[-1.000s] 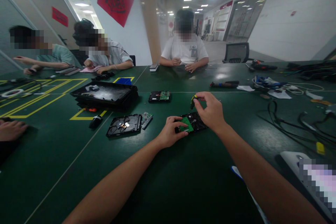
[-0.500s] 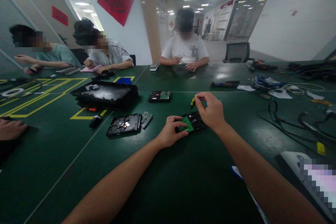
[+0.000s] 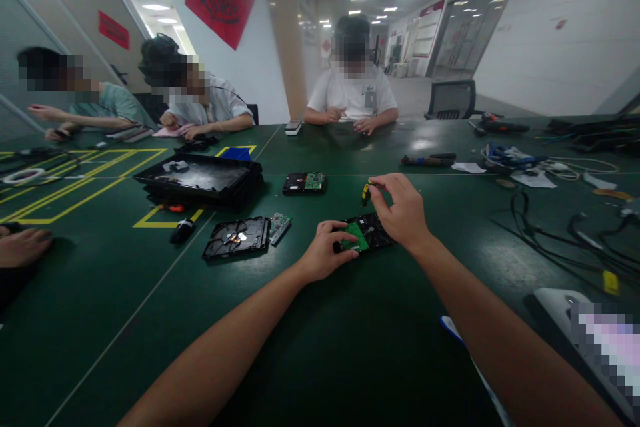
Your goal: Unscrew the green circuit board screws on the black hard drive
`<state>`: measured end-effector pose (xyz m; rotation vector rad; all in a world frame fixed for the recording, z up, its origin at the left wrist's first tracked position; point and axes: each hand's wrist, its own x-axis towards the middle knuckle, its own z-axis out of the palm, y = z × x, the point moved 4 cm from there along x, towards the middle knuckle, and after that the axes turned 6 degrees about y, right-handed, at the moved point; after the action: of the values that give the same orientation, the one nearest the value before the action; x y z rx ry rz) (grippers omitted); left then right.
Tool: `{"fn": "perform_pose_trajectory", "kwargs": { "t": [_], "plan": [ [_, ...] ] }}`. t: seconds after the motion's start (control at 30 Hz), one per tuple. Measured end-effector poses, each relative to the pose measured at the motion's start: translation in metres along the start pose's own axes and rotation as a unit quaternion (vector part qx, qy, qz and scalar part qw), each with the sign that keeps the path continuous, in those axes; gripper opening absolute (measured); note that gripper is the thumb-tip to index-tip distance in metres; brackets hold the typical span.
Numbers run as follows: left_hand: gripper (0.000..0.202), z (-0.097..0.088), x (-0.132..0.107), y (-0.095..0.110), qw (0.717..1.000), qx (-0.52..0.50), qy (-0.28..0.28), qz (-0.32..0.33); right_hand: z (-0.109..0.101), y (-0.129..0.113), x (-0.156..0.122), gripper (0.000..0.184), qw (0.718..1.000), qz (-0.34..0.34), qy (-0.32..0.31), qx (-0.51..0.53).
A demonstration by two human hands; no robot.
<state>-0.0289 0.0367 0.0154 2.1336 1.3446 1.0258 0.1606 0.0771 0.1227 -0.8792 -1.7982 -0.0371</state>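
Observation:
A hard drive (image 3: 379, 232) with a green circuit board lies on the table before me, board side up. My left hand (image 3: 327, 251) grips its left end, thumb at the near edge and fingers over the board. Between the fingertips of my right hand (image 3: 403, 209) is a yellow-and-black screwdriver (image 3: 366, 195), held nearly upright above the drive's far edge; its tip is too small to make out. Left of my hands lie another hard drive (image 3: 235, 239) and a loose circuit board (image 3: 280, 228) beside it. Farther back sits a third hard drive (image 3: 304, 183).
Stacked black trays (image 3: 200, 177) stand at the left, a black-and-white object (image 3: 183, 231) before them. Cables (image 3: 550, 233) and a phone (image 3: 575, 320) lie at the right. Co-workers sit across the table, and another person's hand (image 3: 23, 245) rests at the left edge.
The screwdriver and the fingers of my right hand have shifted very slightly left, and the screwdriver stands a bit more upright. My left hand and the drive stay in place.

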Motion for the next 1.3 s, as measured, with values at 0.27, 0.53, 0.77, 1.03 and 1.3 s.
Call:
{"fn": "perform_pose_trajectory", "kwargs": {
  "t": [0.27, 0.53, 0.77, 1.03, 1.3],
  "plan": [
    [0.034, 0.0001, -0.0002, -0.0002, 1.000, 0.003, 0.001, 0.000, 0.0010, 0.0022, -0.0009, 0.016, 1.000, 0.010, 0.002, 0.008],
    [0.034, 0.0016, 0.0004, -0.0014, 1.000, 0.003, 0.000, 0.001, 0.0013, 0.0051, -0.0014, 0.016, 1.000, 0.015, 0.010, 0.004],
    [0.034, 0.0005, 0.0002, -0.0002, 1.000, -0.003, 0.007, 0.008, 0.0013, 0.0013, -0.0012, 0.020, 1.000, -0.005, -0.001, 0.004],
    [0.033, 0.0011, 0.0000, -0.0014, 1.000, 0.001, 0.006, 0.010, 0.0018, 0.0030, -0.0019, 0.018, 1.000, 0.006, 0.002, 0.004],
    [0.034, 0.0008, 0.0003, -0.0012, 1.000, 0.001, 0.002, 0.001, 0.0013, 0.0047, -0.0018, 0.015, 1.000, 0.017, 0.014, 0.007]
  ]
}}
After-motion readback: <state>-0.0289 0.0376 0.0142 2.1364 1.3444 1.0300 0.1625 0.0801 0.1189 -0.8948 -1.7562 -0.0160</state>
